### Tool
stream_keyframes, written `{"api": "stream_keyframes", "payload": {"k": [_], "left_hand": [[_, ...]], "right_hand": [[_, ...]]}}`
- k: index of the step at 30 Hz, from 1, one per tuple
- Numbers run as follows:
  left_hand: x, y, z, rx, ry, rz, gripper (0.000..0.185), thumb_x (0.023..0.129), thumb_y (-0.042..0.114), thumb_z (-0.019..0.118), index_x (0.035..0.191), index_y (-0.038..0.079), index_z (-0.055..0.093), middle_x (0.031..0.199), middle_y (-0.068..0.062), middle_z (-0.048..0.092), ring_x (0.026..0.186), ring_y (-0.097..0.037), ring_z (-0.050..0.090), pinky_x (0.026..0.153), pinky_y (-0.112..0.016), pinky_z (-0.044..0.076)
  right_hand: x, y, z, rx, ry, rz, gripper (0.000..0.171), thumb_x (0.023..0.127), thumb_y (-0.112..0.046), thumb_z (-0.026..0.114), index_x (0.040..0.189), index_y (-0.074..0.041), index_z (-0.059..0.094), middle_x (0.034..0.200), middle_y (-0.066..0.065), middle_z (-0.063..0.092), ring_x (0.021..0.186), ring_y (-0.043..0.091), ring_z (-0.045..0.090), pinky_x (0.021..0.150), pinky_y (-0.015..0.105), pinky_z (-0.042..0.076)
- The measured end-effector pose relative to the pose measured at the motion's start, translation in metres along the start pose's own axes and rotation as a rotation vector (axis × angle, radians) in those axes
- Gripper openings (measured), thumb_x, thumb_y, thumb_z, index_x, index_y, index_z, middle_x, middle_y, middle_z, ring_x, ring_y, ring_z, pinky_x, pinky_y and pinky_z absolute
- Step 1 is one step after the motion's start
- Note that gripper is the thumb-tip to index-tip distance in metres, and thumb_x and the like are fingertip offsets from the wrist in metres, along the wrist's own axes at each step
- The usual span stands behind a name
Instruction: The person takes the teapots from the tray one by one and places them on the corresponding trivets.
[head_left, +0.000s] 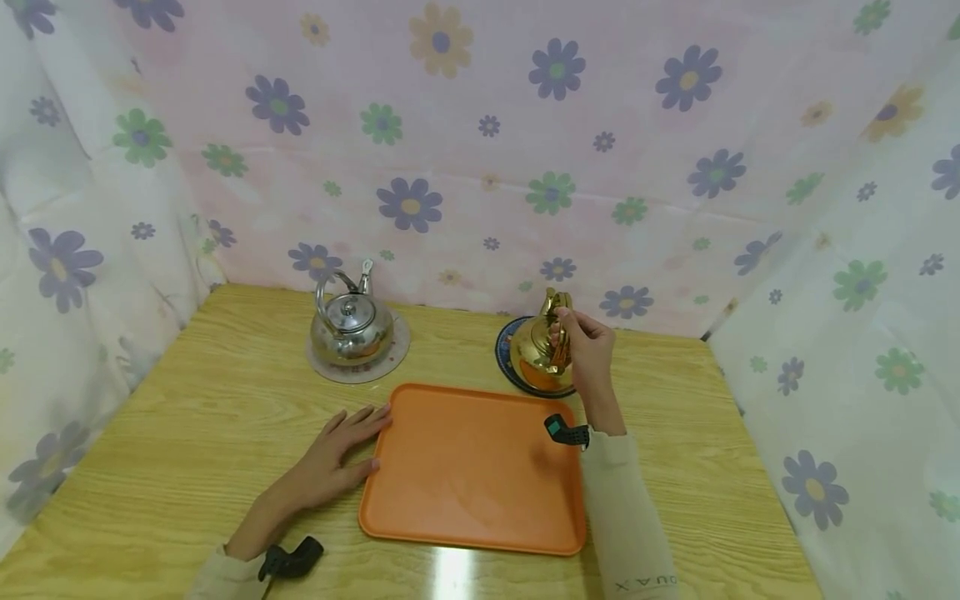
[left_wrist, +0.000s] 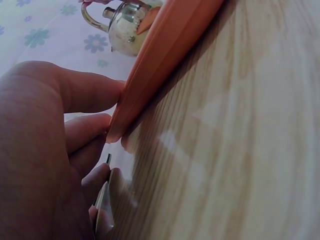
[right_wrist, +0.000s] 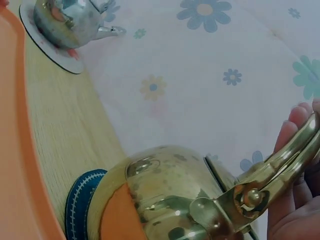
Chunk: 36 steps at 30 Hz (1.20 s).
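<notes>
A gold teapot (head_left: pixel 538 350) is at the back right, over a dark blue round mat (head_left: pixel 504 354). My right hand (head_left: pixel 588 350) grips its raised handle (right_wrist: pixel 280 172), fingers curled round the bars in the right wrist view. In front lies an orange rectangular tray (head_left: pixel 480 475). My left hand (head_left: pixel 330 462) reaches to the tray's left side with fingers spread, and its fingertips (left_wrist: pixel 112 92) touch the rim. At the back left, a silver teapot (head_left: pixel 352 333) stands on a pale round mat (head_left: pixel 401 346), its spout pointing toward the back wall.
The wood-grain table (head_left: pixel 202 417) meets a flower-patterned cloth (head_left: pixel 480 167) behind and at both sides. The tray sits close in front of the two mats. A black wrist camera (head_left: pixel 296 558) is strapped at the left wrist, another wrist camera (head_left: pixel 566 432) at the right.
</notes>
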<state>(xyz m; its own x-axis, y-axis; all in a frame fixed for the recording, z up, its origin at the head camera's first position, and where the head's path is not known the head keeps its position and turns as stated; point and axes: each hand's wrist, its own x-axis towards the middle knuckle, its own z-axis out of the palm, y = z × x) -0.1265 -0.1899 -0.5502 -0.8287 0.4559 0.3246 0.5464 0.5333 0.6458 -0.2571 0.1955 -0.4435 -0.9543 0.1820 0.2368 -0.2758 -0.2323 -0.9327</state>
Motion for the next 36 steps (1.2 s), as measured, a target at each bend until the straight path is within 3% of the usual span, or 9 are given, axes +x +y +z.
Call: {"api": "stream_keyframes", "payload": {"k": [10,16,20,27,34,36], "left_hand": [[-0.002,0.001,-0.004,-0.015,-0.012,-0.020,0.058,0.095,0.021,0.071,0.148,0.008,0.054,0.157,-0.014,0.046,0.144,-0.047,0.036,0.123,-0.057,0.009],[-0.001,0.001,-0.005,0.001,0.006,-0.009,0.057,0.094,0.020,0.072,0.146,0.006,0.055,0.156,-0.014,0.047,0.142,-0.048,0.038,0.123,-0.054,0.010],[0.000,0.002,-0.006,-0.018,-0.001,-0.011,0.057,0.094,0.018,0.072,0.146,0.004,0.056,0.155,-0.016,0.048,0.142,-0.050,0.038,0.121,-0.059,0.012],[0.001,0.000,-0.006,-0.027,-0.018,-0.027,0.051,0.097,0.016,0.069,0.145,0.005,0.056,0.155,-0.016,0.048,0.142,-0.049,0.038,0.115,-0.071,0.015],[0.002,0.000,-0.004,-0.040,-0.034,-0.022,0.049,0.100,0.016,0.065,0.146,0.005,0.055,0.156,-0.015,0.047,0.144,-0.049,0.036,0.112,-0.076,0.015],[0.003,0.001,-0.004,-0.036,-0.037,-0.022,0.048,0.100,0.016,0.065,0.146,0.005,0.055,0.156,-0.015,0.047,0.144,-0.049,0.036,0.112,-0.076,0.015]], "right_hand": [[-0.005,-0.006,0.003,-0.025,0.022,0.118,0.050,0.098,-0.024,0.070,0.124,0.019,0.062,0.085,0.012,0.072,0.066,0.010,0.065,0.063,0.023,0.059],[-0.008,-0.008,0.009,-0.034,0.041,0.106,0.045,0.100,-0.024,0.068,0.123,0.015,0.065,0.090,0.017,0.071,0.068,0.011,0.065,0.066,0.025,0.059],[-0.008,-0.008,0.010,-0.045,0.054,0.102,0.042,0.100,-0.021,0.067,0.121,0.015,0.066,0.093,0.022,0.071,0.068,0.011,0.066,0.067,0.025,0.059],[-0.007,-0.008,0.008,-0.108,0.043,0.070,0.042,0.101,-0.022,0.066,0.118,0.016,0.067,0.085,0.012,0.071,0.069,0.012,0.066,0.067,0.024,0.059],[-0.010,-0.010,0.006,-0.129,0.039,0.048,0.046,0.103,-0.024,0.062,0.119,0.019,0.064,0.092,0.023,0.070,0.068,0.015,0.067,0.068,0.025,0.060],[-0.012,-0.011,0.006,-0.129,0.035,0.039,0.045,0.104,-0.022,0.061,0.120,0.020,0.063,0.088,0.018,0.071,0.069,0.016,0.068,0.069,0.025,0.061]]}}
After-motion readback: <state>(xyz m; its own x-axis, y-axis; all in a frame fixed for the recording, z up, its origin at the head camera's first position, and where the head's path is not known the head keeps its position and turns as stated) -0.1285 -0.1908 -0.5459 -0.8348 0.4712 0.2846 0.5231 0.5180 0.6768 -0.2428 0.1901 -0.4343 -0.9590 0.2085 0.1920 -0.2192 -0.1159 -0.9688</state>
